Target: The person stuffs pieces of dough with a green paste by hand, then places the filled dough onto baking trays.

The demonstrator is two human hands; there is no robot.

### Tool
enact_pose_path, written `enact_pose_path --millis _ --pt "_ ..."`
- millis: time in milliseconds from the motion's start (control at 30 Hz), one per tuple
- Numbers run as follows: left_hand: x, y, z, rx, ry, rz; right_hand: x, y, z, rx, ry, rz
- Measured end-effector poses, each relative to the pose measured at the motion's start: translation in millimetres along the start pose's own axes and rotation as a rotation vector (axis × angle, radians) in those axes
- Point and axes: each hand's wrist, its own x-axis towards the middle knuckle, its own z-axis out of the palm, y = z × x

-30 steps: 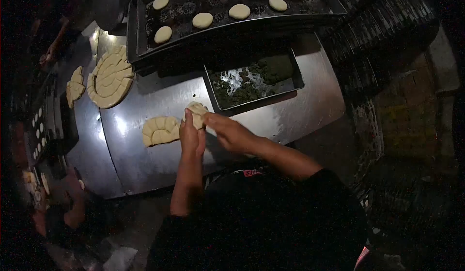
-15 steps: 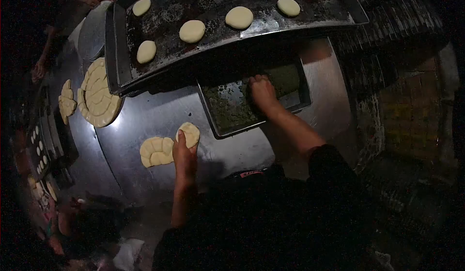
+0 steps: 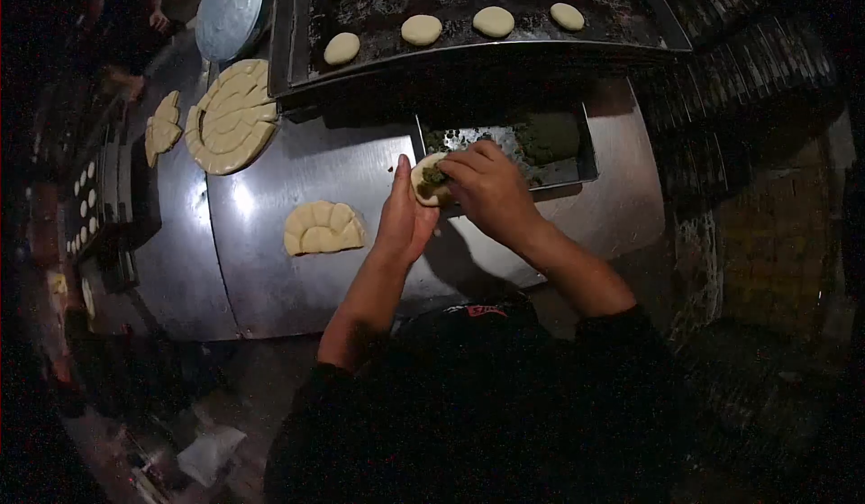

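My left hand (image 3: 403, 219) holds a flattened round of pale dough (image 3: 423, 194) in its palm, the thumb upright beside it. Fingers pinched, my right hand (image 3: 487, 189) presses a clump of dark green filling (image 3: 432, 178) onto the dough's middle. Just behind both hands lies a metal tray (image 3: 590, 157) with more green filling (image 3: 551, 136), heaped toward its right side; part of the tray is hidden by my hands. A scored piece of dough (image 3: 323, 227) rests on the steel table to the left of my left hand.
A large dark baking pan (image 3: 378, 76) with several dough rounds (image 3: 494, 22) spans the back. Segmented dough (image 3: 230, 121) and a round metal lid or pan (image 3: 231, 13) lie back left. Stacked racks or trays (image 3: 730, 54) stand right. Other people's hands (image 3: 158, 18) show far left.
My right hand has left the filling tray with green filling and come to the dough. My left hand has carried the dough right and up to meet it. The camera view has shifted.
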Motion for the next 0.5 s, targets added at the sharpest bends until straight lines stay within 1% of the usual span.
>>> enact_pose_path --millis 67,100,133,200,233,267,300,333,367,400,467,500 --pt "-8.9 -5.7 4.1 -0.063 0.005 0.0 -10.3 -5.5 18.7 -0.111 -0.051 -0.007" --pt "-14.5 -6.2 6.4 -0.021 0.021 -0.007 -15.0 -10.6 18.1 -0.064 -0.141 0.06" --pt "-17.5 -5.1 6.5 0.021 0.036 -0.008 -18.8 -13.7 17.1 -0.063 -0.145 0.049" --pt "-22.1 -4.0 -0.2 0.006 0.049 0.029 -29.1 -18.5 14.5 0.159 -0.004 0.053" --pt "-25.6 -2.1 3.4 -0.007 0.064 0.038 -35.9 -18.9 13.4 0.241 -0.1 0.086" --pt "-28.0 -2.3 6.9 -0.021 0.079 0.044 -41.7 -21.5 20.7 0.245 -0.108 0.088" --pt "-28.9 -7.4 10.2 -0.023 0.086 0.043 -48.4 -23.2 34.0 0.074 -0.12 0.037" --pt "-28.1 -14.3 15.4 0.101 0.14 0.085 -54.4 -22.2 46.3 -0.099 -0.128 -0.016" --pt "-26.7 -18.7 18.8 0.225 0.193 0.126 -60.9 -18.0 55.6 -0.09 -0.09 -0.024" --pt "-22.9 -20.6 17.2 0.225 0.196 0.128 -58.4 -18.7 49.1 -0.088 -0.091 -0.026" --pt "-13.6 -21.8 9.1 0.22 0.182 0.072 -50.2 -18.3 32.7 0.063 -0.19 0.075" --pt "-10.6 -17.7 9.1 0.223 0.188 0.067 -48.4 2.1 29.2 0.309 -0.2 0.047"
